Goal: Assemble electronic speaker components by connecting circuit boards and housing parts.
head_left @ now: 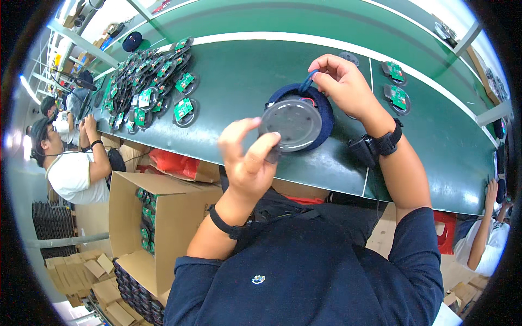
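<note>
A round dark blue fabric-covered housing lies on the green table in front of me. Over its near left part sits a tilted black round plastic disc, with a bit of red wire showing behind its upper edge. My left hand grips the disc's left rim between thumb and fingers. At the housing's far edge, my right hand pinches a small blue strap loop and pulls it upward. The disc hides most of the housing's inside.
A big heap of black discs with green circuit boards covers the table's left part. Two similar board discs lie at the right, and a grey disc behind my right hand. Below left stands an open cardboard box. Co-workers sit at both sides.
</note>
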Tool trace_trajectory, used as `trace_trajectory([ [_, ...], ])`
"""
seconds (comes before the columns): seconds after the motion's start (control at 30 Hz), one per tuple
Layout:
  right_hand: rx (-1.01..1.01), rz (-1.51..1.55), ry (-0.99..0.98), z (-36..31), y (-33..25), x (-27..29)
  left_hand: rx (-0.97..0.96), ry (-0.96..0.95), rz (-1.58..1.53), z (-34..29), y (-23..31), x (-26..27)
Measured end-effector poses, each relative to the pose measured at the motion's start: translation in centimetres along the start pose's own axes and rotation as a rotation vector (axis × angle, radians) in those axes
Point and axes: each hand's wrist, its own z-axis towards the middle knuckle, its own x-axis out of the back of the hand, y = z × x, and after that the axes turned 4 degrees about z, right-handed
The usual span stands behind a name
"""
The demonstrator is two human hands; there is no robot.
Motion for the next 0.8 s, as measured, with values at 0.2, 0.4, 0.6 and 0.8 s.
trace_trajectory([
  [0.2, -0.194, 0.022, -0.08, -0.1, -0.5, 0.2, 0.207, -0.02, -0.123, -1.5, -2.6, 0.0],
  [0.4, -0.216, 0.122, -0.076, -0.3, -1.7, -0.1, 0.554, -0.081, -0.67, -1.6, -2.1, 0.1],
  [0.6, -0.053, 0.112, 0.011, -1.2, -1.5, -0.9, 0.888, -0.027, -1.256, 1.7, -1.3, -0.1],
  [0.8, 0.027, -0.073, -0.223, -2.7, -5.3, -1.5, 0.648, -0.332, -1.023, 7.7, -2.4, -1.4],
])
